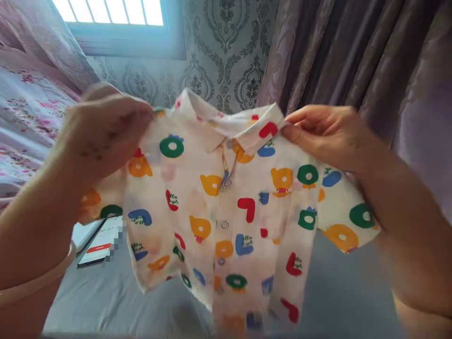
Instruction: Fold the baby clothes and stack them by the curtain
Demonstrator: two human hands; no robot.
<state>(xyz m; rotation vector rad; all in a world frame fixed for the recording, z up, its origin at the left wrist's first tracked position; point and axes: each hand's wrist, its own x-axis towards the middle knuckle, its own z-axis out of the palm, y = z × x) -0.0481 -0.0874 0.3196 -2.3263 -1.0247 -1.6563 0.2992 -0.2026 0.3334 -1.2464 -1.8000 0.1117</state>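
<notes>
A small white short-sleeved shirt (261, 212) hangs upright in front of me, printed with red, blue, green and yellow shapes. Its collar is at the top and a row of buttons runs down the front. My left hand (109, 127), somewhat blurred, pinches the shoulder at the left of the collar. On the other side, my right hand (328, 132) grips the shoulder close to the collar, thumb and fingers closed on the cloth. The shirt is stretched between both hands, its lower hem hanging loose above a grey surface.
Under the left sleeve, a phone (100, 242) with a timer on its screen lies on the grey cloth-covered surface (346, 292), beside a white object (88, 230). Behind are patterned wallpaper (226, 56), a window (116, 12), a dark curtain (339, 56) and flowered fabric (31, 103).
</notes>
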